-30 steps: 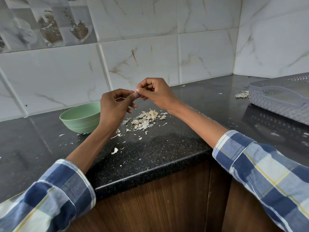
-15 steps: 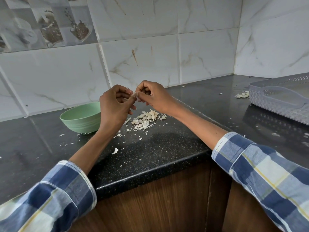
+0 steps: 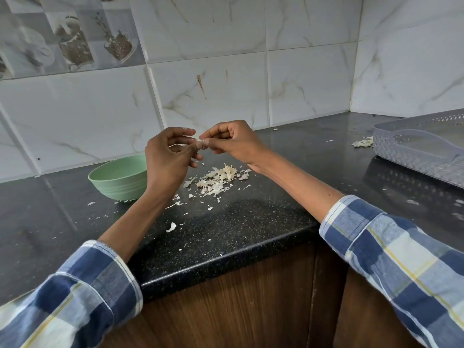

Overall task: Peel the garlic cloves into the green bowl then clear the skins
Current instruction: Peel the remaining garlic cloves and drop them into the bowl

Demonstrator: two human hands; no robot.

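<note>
Pale clove [image 3: 200,142] midair; green bowl [image 3: 118,177] upright, skins [image 3: 219,179] beside.

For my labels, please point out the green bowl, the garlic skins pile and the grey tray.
green bowl [image 3: 118,183]: head view, outer wall.
garlic skins pile [image 3: 218,179]: head view, middle.
grey tray [image 3: 411,160]: head view, near wall.

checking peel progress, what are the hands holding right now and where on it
Both hands pinch one small garlic clove between them: left hand on its left side, right hand on its right side. Fingertips mostly hide it.
</note>
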